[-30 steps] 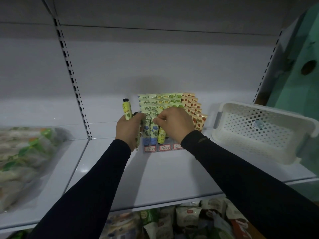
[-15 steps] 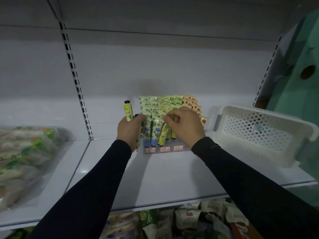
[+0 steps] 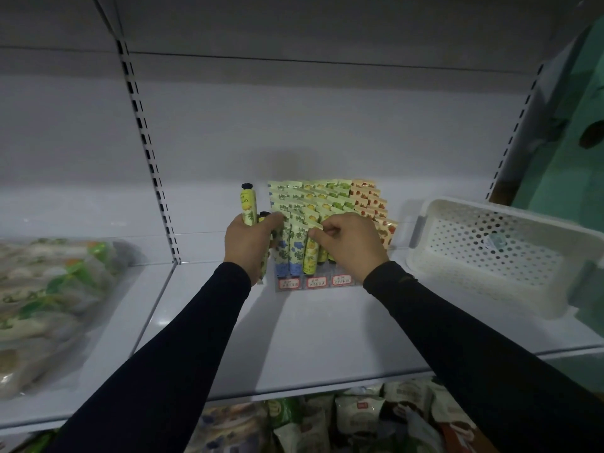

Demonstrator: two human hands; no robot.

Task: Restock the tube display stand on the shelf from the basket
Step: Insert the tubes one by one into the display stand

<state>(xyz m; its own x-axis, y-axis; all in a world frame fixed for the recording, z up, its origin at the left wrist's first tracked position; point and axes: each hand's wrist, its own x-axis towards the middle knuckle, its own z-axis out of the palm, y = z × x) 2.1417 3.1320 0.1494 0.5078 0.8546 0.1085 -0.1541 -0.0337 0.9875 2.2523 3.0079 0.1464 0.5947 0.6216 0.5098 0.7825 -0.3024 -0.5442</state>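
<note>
The tube display stand sits at the middle of the white shelf, packed with rows of green, yellow and orange tubes. My left hand is beside its left edge, closed around yellow tubes whose black caps stick up. My right hand is over the stand's front rows, fingers pinched on the crimped end of a yellow tube standing in the front row. The white perforated basket lies to the right on the shelf, tipped toward me.
The shelf surface stretches in front of the stand. A clear bag of packaged goods fills the left shelf bay. Snack packets crowd the shelf below. A slotted upright divides the back panels.
My right hand has pushed the yellow tube from a leaning position to standing in the front row. My left hand has stayed beside the stand with its tubes.
</note>
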